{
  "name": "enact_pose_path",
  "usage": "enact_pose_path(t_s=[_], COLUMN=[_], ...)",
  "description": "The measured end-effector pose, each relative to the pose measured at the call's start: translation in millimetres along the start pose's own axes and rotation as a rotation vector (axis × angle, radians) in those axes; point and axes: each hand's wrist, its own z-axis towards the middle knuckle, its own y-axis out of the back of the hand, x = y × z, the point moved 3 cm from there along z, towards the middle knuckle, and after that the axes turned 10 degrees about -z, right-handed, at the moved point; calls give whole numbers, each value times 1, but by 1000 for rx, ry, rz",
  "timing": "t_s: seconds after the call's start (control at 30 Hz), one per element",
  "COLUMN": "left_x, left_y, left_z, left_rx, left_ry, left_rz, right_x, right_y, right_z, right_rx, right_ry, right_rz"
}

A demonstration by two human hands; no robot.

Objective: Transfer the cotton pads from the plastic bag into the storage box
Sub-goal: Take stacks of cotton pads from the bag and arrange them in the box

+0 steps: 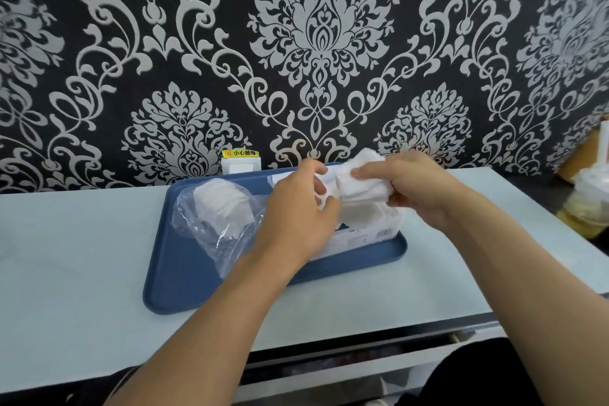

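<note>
Hands are meeting just right of the frame's centre, above the storage box (362, 234). My right hand (418, 188) is gripping a thick stack of white cotton pads (361, 184), thumb across the front of the stack and fingers wrapping behind it. My left hand (296, 217) is pinching the left edge of that same stack, with a pad or two curling between its fingertips. I am seeing both hands closed around pads, neither one spread wide.

I am making out the box only in part: a pale, translucent container with a printed label and barcode on its near side, lying on the right half of a blue tray (184, 277). More white pads are showing inside it, directly under the stack I am holding; how full it is I cannot tell, since my hands are covering the top.

Left of centre, the clear plastic bag (211, 224) is lying crumpled on the same tray, just beside my left wrist, with a clump of pads (224, 201) sitting inside its upper part.

The tray is resting on a pale tabletop (66, 257). Behind it a white wall socket (240, 165) with a yellow warning sticker is sitting against black-and-silver damask wallpaper (316, 43).
</note>
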Motion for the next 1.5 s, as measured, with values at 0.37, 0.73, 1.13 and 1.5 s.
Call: enact_pose_path(t_s=[0.37,0.73,1.13,1.5], left_x=[5,14,12,16], left_y=[-12,-20,-14,-11], left_z=[-6,-7,-6,-6], left_rx=[164,305,286,257], left_ry=[-32,-43,5,27], left_rz=[471,665,630,592], right_x=[0,6,23,6], right_y=[-41,-45,-49,-64], right_z=[24,17,-10,8], right_rx=[-46,-105,146,389], right_ry=[-19,-13,454,26], right_rz=[-987,-1224,-820,-1286])
